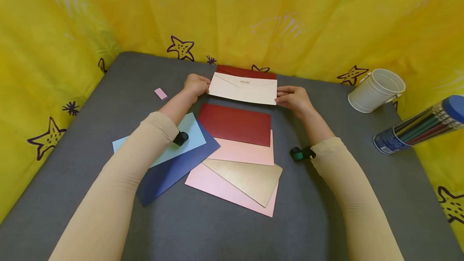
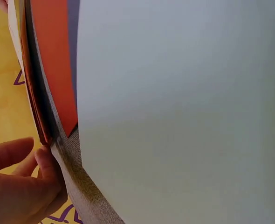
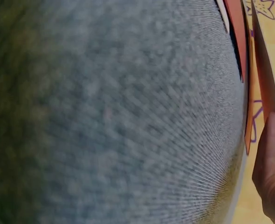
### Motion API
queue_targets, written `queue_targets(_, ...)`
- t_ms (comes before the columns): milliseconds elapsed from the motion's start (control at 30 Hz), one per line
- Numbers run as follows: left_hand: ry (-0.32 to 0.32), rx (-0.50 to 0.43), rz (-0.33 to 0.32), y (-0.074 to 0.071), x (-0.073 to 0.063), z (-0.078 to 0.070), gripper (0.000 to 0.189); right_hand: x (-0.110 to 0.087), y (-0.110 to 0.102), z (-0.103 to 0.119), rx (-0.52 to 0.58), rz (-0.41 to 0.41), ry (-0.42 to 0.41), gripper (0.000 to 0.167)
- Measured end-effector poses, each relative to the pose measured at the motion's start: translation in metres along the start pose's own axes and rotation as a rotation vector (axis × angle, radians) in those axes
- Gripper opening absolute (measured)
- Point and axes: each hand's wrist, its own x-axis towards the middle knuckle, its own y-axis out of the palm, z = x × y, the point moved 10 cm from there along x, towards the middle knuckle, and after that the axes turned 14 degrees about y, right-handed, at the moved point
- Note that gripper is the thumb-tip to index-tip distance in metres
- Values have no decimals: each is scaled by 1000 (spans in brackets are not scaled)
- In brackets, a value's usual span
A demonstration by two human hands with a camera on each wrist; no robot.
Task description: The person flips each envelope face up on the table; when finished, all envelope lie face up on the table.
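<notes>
Yellow starfish-printed cloth [image 1: 235,15] hangs behind a grey tabletop [image 1: 174,233]. Left hand [image 1: 197,85] and right hand [image 1: 294,99] each pinch one end of a white envelope [image 1: 243,92], which spans the gap between them; a dark red envelope [image 1: 246,70] shows just beyond it. Nearer the person than both hands lie overlapping red [image 1: 235,125], pink and gold envelopes, with light blue and navy ones below the left forearm. Left of the left hand sits a pink eraser [image 1: 160,94]; right of the right hand, a white pail [image 1: 364,94] and pencil tin [image 1: 388,142].
</notes>
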Motion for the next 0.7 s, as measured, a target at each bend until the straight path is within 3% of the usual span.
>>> queue_targets(267, -4, 16, -3, 2, -2, 1, 49, 6, 4, -3, -107, -1, 20, 55)
queue_targets(700, 10, 30, -17, 0, -4, -2, 36, 6, 5, -5, -98, 14, 29, 43)
